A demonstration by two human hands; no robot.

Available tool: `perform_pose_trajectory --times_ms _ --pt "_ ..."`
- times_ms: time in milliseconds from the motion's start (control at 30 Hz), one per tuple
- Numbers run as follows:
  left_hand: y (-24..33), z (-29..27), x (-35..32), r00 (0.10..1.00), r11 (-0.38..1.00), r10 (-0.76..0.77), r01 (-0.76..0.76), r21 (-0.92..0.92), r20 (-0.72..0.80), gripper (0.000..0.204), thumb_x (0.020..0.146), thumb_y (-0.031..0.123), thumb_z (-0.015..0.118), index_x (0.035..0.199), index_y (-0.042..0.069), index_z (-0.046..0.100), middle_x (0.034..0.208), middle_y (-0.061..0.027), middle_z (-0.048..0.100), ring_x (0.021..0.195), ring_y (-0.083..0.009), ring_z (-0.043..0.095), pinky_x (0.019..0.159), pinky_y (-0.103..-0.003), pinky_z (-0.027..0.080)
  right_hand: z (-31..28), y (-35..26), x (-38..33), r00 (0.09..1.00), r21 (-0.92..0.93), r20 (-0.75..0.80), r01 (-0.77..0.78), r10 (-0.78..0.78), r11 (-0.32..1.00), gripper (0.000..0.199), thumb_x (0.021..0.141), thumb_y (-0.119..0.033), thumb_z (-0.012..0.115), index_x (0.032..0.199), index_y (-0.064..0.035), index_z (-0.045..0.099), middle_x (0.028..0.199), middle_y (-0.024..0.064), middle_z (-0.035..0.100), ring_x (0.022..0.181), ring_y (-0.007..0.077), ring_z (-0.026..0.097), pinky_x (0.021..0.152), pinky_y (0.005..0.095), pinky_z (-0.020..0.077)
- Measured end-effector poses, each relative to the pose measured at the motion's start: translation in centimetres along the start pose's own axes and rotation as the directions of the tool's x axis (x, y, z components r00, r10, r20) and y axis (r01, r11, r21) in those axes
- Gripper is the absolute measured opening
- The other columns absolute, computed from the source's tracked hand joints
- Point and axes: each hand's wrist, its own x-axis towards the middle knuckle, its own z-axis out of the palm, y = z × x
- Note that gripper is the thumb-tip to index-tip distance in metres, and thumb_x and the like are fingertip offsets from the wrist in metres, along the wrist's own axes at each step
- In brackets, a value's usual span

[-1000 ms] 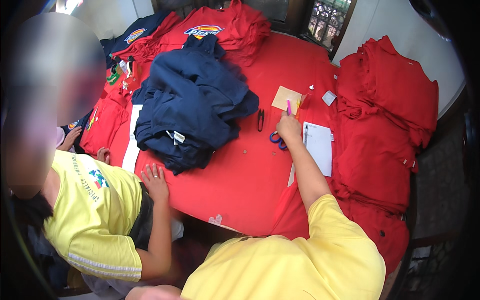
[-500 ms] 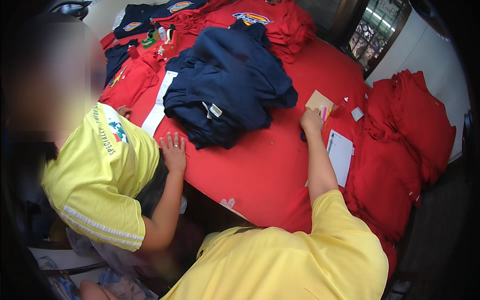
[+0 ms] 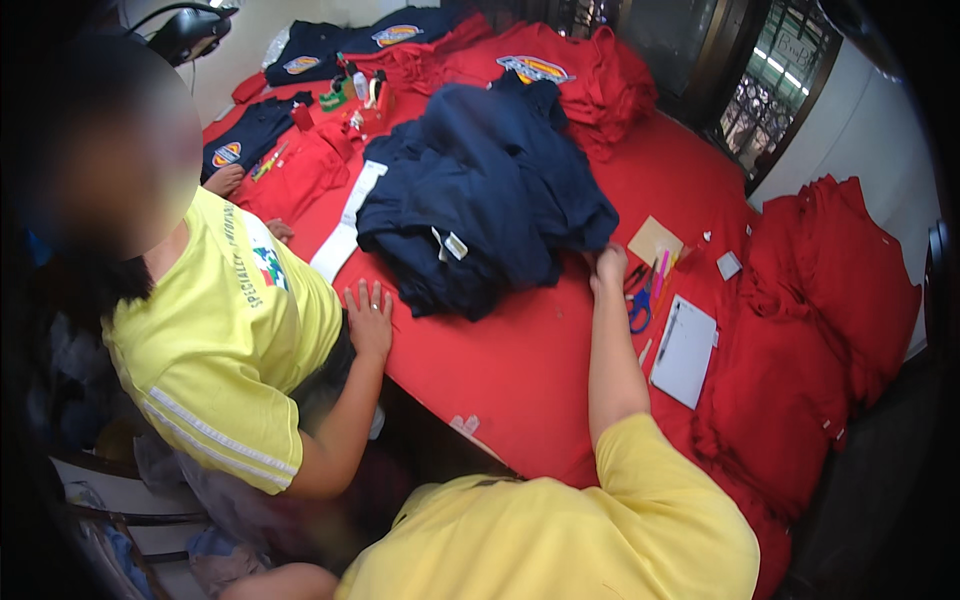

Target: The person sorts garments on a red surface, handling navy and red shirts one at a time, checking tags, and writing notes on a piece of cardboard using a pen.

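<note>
My right hand [image 3: 608, 270] reaches across the red-covered table with its fingers curled, close to the right edge of a navy garment pile [image 3: 480, 200]. Whether it touches the cloth or pinches something small cannot be made out. Just right of it lie blue-handled scissors [image 3: 640, 312], a black-handled tool [image 3: 636, 279], a pink marker [image 3: 661, 272] and a tan card [image 3: 655, 240]. A white notepad [image 3: 684, 350] with a dark pen on it is nearer to me. Of my left arm [image 3: 285, 582] only a part shows at the lower edge; its hand is out of view.
A co-worker in a yellow shirt [image 3: 220, 340] stands at the left, one hand [image 3: 370, 322] flat on the table edge. Red garments are heaped along the right [image 3: 770, 370] and at the back [image 3: 600, 85]. A white paper strip [image 3: 348, 225] lies beside the navy pile.
My right hand has moved left from the tan card and markers to the navy pile's edge, uncovering the scissors. The view has shifted slightly, and another co-worker hand shows at the left.
</note>
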Motion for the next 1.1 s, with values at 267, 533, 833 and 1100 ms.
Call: perform_pose_trajectory --times_ms 267,533,833,1100 --pt "-11.4 3.5 8.3 0.743 0.984 -0.179 0.118 -0.137 -0.645 0.039 0.088 0.002 0.060 0.126 0.001 0.056 0.123 -0.0126 0.058 0.112 -0.0202 0.057 0.099 -0.031 0.044 9.7 -7.1 -17.6 0.414 -0.224 0.480 0.910 -0.773 0.348 0.057 0.083 -0.029 0.071 0.130 -0.0044 0.050 0.139 0.0191 0.043 0.128 0.0368 0.040 0.108 0.0461 0.0302" --pt "-21.6 -2.7 19.6 0.764 0.630 -0.001 0.501 0.593 -0.645 0.089 0.070 0.018 0.076 0.148 0.025 0.033 0.148 -0.0187 0.034 0.138 -0.0433 0.027 0.113 -0.053 0.024 7.7 -3.9 -11.2 0.534 -0.283 0.716 0.811 -0.450 0.512 0.057 0.066 0.013 0.044 0.113 -0.0081 0.067 0.123 0.0158 0.063 0.115 0.0326 0.059 0.099 0.0361 0.0465" --pt "-15.2 -7.9 23.8 0.863 0.894 0.105 0.136 0.428 -0.494 0.036 0.074 0.016 0.071 0.107 0.001 0.067 0.132 -0.0138 0.054 0.117 -0.0322 0.056 0.098 -0.037 0.044 10.8 -19.7 -5.9 0.641 -0.429 0.662 0.749 -0.389 0.505 0.032 0.074 0.005 0.051 0.099 -0.0017 0.069 0.083 0.0186 0.070 0.080 0.0247 0.069 0.072 0.0338 0.0511" --pt "-10.6 -8.7 27.4 0.867 0.916 0.178 0.027 0.400 -0.465 0.044 0.076 0.022 0.069 0.109 -0.005 0.064 0.109 -0.0223 0.062 0.103 -0.0347 0.057 0.090 -0.037 0.046 14.9 -18.0 -12.4 0.561 -0.553 0.773 0.825 -0.296 0.118 0.103 0.066 -0.051 0.079 0.149 -0.0143 0.031 0.143 0.0234 0.042 0.139 0.0390 0.032 0.114 0.0565 0.0167"
